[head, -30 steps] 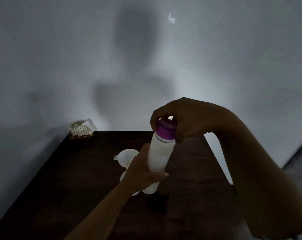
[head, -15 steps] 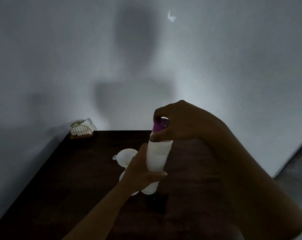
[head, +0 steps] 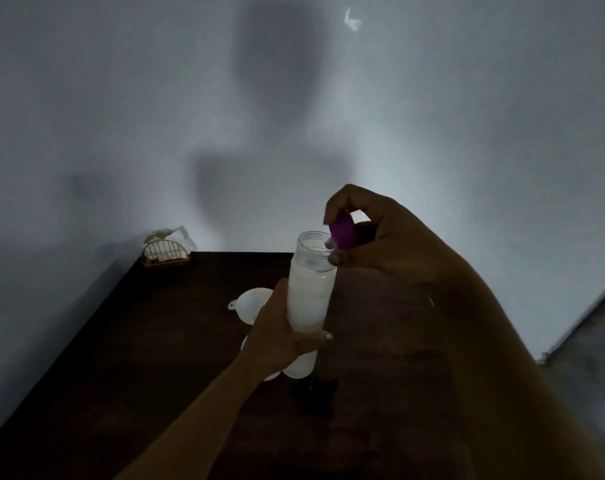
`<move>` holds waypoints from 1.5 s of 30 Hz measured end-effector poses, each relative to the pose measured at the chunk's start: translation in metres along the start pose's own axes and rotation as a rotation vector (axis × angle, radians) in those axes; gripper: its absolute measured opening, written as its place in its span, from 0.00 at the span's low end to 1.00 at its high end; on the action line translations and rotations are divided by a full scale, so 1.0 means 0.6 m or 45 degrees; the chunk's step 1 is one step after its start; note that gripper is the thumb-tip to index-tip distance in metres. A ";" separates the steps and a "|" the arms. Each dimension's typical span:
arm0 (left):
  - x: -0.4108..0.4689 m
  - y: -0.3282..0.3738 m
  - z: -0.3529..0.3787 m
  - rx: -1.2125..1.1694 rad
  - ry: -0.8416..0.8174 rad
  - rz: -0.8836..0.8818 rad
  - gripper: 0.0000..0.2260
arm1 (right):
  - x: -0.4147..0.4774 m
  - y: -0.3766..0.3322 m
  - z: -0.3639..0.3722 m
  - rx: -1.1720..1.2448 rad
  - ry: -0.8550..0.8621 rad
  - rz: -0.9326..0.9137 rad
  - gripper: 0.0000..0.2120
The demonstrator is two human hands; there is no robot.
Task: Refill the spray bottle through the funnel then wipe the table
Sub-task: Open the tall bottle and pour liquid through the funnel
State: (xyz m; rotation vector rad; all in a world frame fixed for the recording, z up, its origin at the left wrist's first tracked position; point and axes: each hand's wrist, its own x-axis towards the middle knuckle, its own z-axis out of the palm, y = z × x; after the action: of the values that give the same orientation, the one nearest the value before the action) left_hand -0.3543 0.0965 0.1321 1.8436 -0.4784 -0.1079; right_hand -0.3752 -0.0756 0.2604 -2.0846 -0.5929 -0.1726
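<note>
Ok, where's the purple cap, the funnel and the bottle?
purple cap [head: 342, 232], head view, on its side wall.
funnel [head: 252, 301], head view, on its wide bowl, on the table behind the bottle.
bottle [head: 309, 296], head view, on the white middle of its body.

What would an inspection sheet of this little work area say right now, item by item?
Surface: dark wooden table, dimly lit; no spill can be made out.
Job's things: white bottle held off the table, mouth open; purple cap lifted beside the mouth; white funnel on the table behind the bottle.
Clutter: wire holder with white paper at the far left corner; a small dark thing under the bottle, too dim to name.
Hands: left hand wraps the bottle's body; right hand pinches the cap.
Cables: nothing seen.
Surroundings: plain pale wall with shadows; a grey floor strip at far right.
</note>
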 end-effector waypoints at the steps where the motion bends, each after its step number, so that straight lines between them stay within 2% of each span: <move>1: -0.002 -0.003 0.001 -0.021 0.010 -0.001 0.31 | -0.009 0.019 0.011 0.158 0.078 0.005 0.18; 3: -0.005 -0.008 0.003 -0.038 0.025 -0.018 0.31 | -0.026 0.058 0.040 0.445 0.295 0.056 0.19; 5: -0.008 -0.021 0.005 -0.017 0.041 -0.042 0.35 | -0.042 0.096 0.069 0.675 0.491 0.124 0.19; 7: -0.015 -0.036 0.006 -0.020 0.059 -0.034 0.36 | -0.059 0.138 0.096 0.739 0.625 0.214 0.19; 9: -0.019 -0.046 0.006 -0.021 0.069 -0.041 0.34 | -0.075 0.185 0.124 0.608 0.700 0.389 0.19; 12: -0.022 -0.060 0.005 -0.019 0.084 -0.058 0.33 | -0.094 0.258 0.174 0.207 0.637 0.740 0.17; 14: -0.026 -0.067 0.004 -0.025 0.078 -0.073 0.36 | -0.109 0.301 0.210 0.088 0.501 0.916 0.16; 17: -0.033 -0.080 0.006 -0.006 0.084 -0.113 0.39 | -0.136 0.356 0.258 -0.110 0.265 1.048 0.16; 20: -0.035 -0.103 0.002 0.035 0.072 -0.164 0.37 | -0.157 0.396 0.287 -0.305 0.152 1.132 0.16; 24: -0.049 -0.119 -0.001 0.000 0.106 -0.264 0.40 | -0.170 0.419 0.309 -0.481 0.131 1.102 0.15; 27: -0.055 -0.130 0.000 0.023 0.093 -0.292 0.41 | -0.167 0.427 0.317 -0.498 0.164 1.105 0.16; 31: -0.059 -0.142 -0.002 0.000 0.097 -0.309 0.38 | -0.162 0.434 0.322 -0.494 0.150 1.093 0.15; 35: -0.053 -0.140 -0.001 0.013 0.072 -0.261 0.33 | -0.163 0.440 0.313 -0.470 0.168 1.094 0.09; 40: -0.046 -0.142 -0.001 0.009 0.051 -0.239 0.33 | -0.171 0.449 0.303 -0.469 0.271 1.140 0.07; 44: -0.041 -0.147 -0.002 0.088 -0.003 -0.215 0.32 | -0.173 0.455 0.301 -0.549 0.198 1.154 0.04; 45: -0.042 -0.147 -0.002 0.090 0.002 -0.219 0.32 | -0.174 0.452 0.302 -0.552 0.184 1.172 0.06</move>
State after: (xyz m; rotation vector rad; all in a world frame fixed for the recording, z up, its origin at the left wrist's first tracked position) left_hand -0.3533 0.1290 0.0464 1.9524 -0.3257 -0.2080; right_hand -0.3564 -0.0848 -0.0813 -2.5169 0.5646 0.0936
